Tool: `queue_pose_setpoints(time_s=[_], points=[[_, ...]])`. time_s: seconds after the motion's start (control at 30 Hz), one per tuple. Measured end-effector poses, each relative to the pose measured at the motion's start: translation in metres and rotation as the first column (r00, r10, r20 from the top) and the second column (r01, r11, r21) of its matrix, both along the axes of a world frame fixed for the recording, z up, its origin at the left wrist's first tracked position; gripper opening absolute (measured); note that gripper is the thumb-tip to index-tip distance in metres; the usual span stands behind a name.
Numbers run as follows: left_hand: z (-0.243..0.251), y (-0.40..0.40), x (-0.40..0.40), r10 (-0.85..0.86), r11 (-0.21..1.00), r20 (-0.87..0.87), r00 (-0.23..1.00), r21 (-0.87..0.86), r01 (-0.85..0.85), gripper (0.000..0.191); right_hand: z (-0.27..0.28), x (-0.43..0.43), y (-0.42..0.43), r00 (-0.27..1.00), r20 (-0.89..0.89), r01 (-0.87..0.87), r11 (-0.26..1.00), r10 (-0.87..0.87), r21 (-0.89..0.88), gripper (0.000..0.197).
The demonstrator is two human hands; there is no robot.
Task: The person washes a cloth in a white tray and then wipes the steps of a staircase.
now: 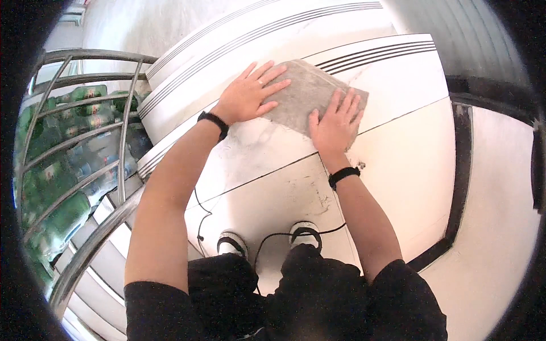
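A folded grey cloth (pixel 305 91) lies on the white marble-look tile at the foot of the steps, partly over the dark grooved lines of a step edge. My left hand (pixel 251 93) rests flat with spread fingers, its fingertips on the cloth's left side. On the cloth's lower right part lies my right hand (pixel 337 125), palm down, fingers slightly apart. Neither hand is closed around the cloth. Each wrist wears a black band. What lies beneath the cloth and the palms is hidden.
White steps (pixel 264 30) with dark grooves rise ahead. A metal railing (pixel 91 238) curves along the left, with green packs of bottles (pixel 51 170) behind it and more stairs (pixel 102 273) below. A black cable (pixel 273 234) crosses my shoes (pixel 305 232). A dark-trimmed wall (pixel 503 170) stands right.
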State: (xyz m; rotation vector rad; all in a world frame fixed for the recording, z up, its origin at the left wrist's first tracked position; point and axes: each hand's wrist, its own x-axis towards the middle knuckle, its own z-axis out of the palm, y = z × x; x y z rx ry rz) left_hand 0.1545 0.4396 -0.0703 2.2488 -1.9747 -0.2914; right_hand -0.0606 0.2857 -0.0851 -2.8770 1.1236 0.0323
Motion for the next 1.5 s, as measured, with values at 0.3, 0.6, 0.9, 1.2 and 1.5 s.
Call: queue_pose_setpoints(time_s=[0.3, 0.6, 0.9, 1.2, 1.5], points=[[0.000, 0.171, -0.079, 0.500, 0.860, 0.105, 0.860, 0.060, -0.507, 0.067, 0.006, 0.042, 0.077, 0.867, 0.274, -0.466, 0.873, 0.417, 0.146, 0.080], [-0.012, 0.143, -0.194, 0.653, 0.752, 0.059, 0.755, 0.074, -0.655, 0.067, 0.017, 0.006, 0.014, 0.760, 0.300, -0.639, 0.747, 0.576, 0.183, 0.081], [0.006, -0.022, -0.212, 0.304, 0.953, -0.193, 0.933, 0.055, -0.299, 0.063, 0.014, -0.154, -0.097, 0.969, 0.096, -0.238, 0.961, 0.226, 0.142, 0.083], [-0.007, -0.061, -0.266, -0.470, 0.879, -0.274, 0.839, -0.056, 0.474, 0.071, 0.010, -0.348, 0.038, 0.935, 0.008, 0.350, 0.928, -0.353, 0.128, 0.086], [-0.004, -0.063, -0.270, -0.588, 0.796, -0.254, 0.768, -0.010, 0.605, 0.071, 0.048, -0.356, 0.026, 0.998, -0.057, -0.002, 0.948, 0.022, 0.318, 0.077]])
